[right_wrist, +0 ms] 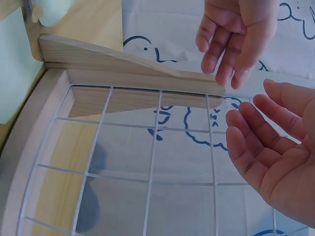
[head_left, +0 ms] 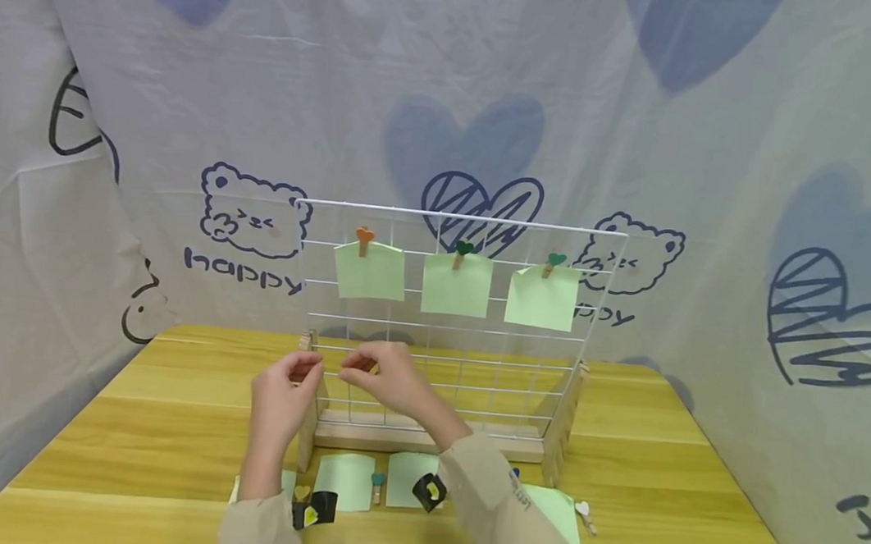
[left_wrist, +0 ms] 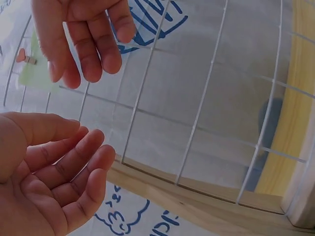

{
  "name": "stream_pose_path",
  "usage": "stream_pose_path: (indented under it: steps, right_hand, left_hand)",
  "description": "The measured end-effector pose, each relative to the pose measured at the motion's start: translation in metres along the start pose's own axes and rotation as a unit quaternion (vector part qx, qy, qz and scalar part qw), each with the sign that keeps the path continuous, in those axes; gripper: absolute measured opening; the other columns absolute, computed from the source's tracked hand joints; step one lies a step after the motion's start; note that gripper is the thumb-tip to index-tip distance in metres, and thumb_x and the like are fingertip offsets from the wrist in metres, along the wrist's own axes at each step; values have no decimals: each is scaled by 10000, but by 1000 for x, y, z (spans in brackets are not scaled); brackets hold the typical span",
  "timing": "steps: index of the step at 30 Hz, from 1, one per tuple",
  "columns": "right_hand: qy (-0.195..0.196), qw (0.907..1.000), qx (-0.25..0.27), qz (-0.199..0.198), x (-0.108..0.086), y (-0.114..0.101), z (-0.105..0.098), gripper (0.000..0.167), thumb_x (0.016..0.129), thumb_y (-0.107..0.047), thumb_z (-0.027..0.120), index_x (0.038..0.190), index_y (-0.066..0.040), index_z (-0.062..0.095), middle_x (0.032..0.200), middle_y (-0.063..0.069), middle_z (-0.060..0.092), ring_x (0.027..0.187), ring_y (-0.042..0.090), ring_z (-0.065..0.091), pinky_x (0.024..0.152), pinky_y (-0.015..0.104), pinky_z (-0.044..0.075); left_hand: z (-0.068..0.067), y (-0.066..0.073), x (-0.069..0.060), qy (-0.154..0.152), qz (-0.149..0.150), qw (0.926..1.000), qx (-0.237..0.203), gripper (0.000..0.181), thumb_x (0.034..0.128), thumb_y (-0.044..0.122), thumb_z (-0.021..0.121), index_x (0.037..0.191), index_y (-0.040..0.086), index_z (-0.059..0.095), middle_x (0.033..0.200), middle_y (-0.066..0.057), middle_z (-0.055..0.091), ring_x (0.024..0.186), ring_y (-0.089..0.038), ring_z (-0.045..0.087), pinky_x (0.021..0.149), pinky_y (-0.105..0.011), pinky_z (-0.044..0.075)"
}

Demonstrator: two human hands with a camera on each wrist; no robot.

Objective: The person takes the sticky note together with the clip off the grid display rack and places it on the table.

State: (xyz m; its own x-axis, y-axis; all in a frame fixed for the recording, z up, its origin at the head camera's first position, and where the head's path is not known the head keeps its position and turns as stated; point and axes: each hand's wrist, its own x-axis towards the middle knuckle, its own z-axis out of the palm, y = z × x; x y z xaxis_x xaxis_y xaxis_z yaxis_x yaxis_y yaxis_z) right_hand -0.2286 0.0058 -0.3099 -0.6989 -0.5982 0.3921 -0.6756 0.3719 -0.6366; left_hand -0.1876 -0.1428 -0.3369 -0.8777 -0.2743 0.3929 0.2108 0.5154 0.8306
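My left hand [head_left: 286,391] is raised before the lower left of a white wire grid [head_left: 438,358], its fingers loosely bent. Facing it is my right hand [head_left: 393,377], also with bent fingers and a small gap between the two. The left wrist view shows nothing held in the left hand [left_wrist: 59,172]; in the right wrist view the right hand [right_wrist: 275,147] holds nothing either. Three pale green notes hang on the grid's upper part: a left one [head_left: 370,277] under an orange heart clothespin [head_left: 364,239], a middle one [head_left: 457,289] and a right one [head_left: 542,302] under green heart clothespins.
A wooden base [head_left: 426,442] carries the grid on the wooden table [head_left: 654,481]. Before it lie several green notes [head_left: 346,481] and small clothespins, among them a teal heart one [head_left: 377,487] and a white heart one [head_left: 585,516]. Patterned cloth [head_left: 341,94] hangs behind and beside.
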Motion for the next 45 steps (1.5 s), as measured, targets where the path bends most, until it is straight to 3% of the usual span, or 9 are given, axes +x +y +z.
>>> stream_pose_path:
  steps: [12, 18, 28, 36, 41, 45]
  right_hand:
    - [545, 9961, -334, -601, 13, -17, -22, 76, 829, -43, 616, 853, 17, 656, 787, 74, 633, 675, 120, 554, 608, 153, 455]
    - [918, 9918, -386, -795, 22, -28, -33, 84, 833, -46, 613, 863, 23, 651, 804, 83, 636, 666, 126, 551, 588, 146, 454]
    - [2009, 9679, -530, -1417, 37, -40, -55, 46, 800, 14, 624, 826, 48, 643, 761, 114, 631, 554, 151, 558, 494, 149, 441]
    - [2289, 9621, -515, -1388, 43, -43, -66, 57, 815, 6, 608, 843, 44, 640, 788, 113, 614, 541, 136, 550, 474, 176, 440]
    - [2684, 9498, -725, -1431, 47, -44, -70, 59, 784, 13, 634, 835, 42, 642, 836, 120, 595, 555, 153, 549, 488, 163, 438]
    - [2762, 9444, -862, -1561, 52, -44, -73, 102, 781, 16, 634, 876, 50, 643, 898, 133, 597, 556, 155, 544, 505, 151, 441]
  left_hand:
    - [3, 23, 14, 213, 540, 9982, -145, 151, 844, 34, 562, 940, -57, 635, 856, -177, 641, 759, -265, 598, 675, -341, 479]
    - [2, 33, 20, 301, 618, 9975, -168, 151, 847, 32, 557, 936, -61, 635, 865, -181, 637, 769, -267, 589, 680, -366, 482]
    - [-1, 50, 30, 467, 814, 9952, -280, 158, 842, 34, 557, 939, -64, 633, 859, -174, 636, 765, -255, 588, 669, -335, 477]
    - [-2, 57, 36, 635, 881, 9935, -352, 151, 844, 32, 557, 937, -62, 630, 871, -170, 629, 763, -248, 575, 660, -316, 468]
    - [-3, 62, 40, 750, 910, 9922, -394, 153, 848, 35, 552, 944, -57, 628, 874, -164, 623, 756, -239, 564, 646, -308, 457]
    - [-4, 65, 42, 801, 903, 9914, -501, 153, 849, 26, 552, 959, -52, 623, 900, -164, 622, 763, -233, 563, 660, -294, 459]
